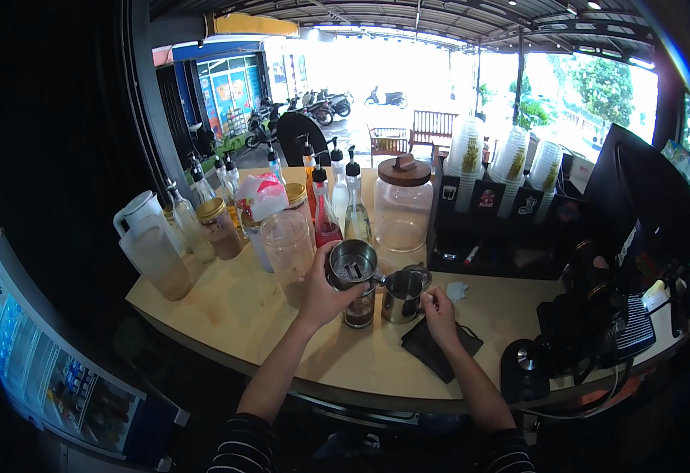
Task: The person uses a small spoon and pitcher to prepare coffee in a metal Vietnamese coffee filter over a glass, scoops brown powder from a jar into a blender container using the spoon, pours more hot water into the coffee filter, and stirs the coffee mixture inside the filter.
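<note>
My left hand (pixel 323 290) is wrapped round a shiny metal cup (pixel 353 258), its open mouth turned toward me. Something pale and speckled with a dark shape shows inside; I cannot tell what it is. Just below stands a clear glass (pixel 358 314) with dark brown contents, its upper part hidden by the cup and my hand. My right hand (pixel 441 317) is closed on the handle of a steel pitcher (pixel 401 298), which is upright at or just above the counter, right of the glass. A dark folded cloth (pixel 443 353) lies under my right wrist.
Behind my left hand are a clear plastic jar (pixel 286 244), several pump bottles (pixel 357 209) and a wooden-lidded glass jar (pixel 404 213). Pitchers (pixel 156 264) stand far left. Stacked plastic cups (pixel 467 150) top a black organizer (pixel 490 236). A dark coffee machine (pixel 585 307) is at right.
</note>
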A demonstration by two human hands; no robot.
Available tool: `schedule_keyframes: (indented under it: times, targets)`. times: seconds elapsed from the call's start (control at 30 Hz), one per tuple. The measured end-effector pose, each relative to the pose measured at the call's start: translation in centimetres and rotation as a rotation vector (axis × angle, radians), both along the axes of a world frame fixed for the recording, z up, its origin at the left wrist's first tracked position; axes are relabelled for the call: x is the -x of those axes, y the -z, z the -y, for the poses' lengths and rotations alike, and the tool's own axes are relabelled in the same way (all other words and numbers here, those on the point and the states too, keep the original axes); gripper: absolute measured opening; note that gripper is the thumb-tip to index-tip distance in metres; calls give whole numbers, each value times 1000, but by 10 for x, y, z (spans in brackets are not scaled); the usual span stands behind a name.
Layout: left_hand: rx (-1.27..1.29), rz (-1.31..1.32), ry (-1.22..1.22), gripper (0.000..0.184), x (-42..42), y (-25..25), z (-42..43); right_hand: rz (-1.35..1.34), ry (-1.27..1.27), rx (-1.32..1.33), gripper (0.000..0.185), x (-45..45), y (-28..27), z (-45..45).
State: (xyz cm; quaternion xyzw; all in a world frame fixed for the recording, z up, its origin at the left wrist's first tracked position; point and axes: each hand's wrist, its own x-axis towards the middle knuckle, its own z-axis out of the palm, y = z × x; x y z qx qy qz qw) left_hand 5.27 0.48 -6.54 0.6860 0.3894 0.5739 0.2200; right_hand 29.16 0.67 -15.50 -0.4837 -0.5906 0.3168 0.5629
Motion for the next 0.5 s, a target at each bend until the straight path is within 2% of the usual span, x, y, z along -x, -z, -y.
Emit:
schedule_keyframes:
  times: [0.5]
  targets:
    - [9,64,107,84,3,23,-16,84,12,-92,12,-1,14,-6]
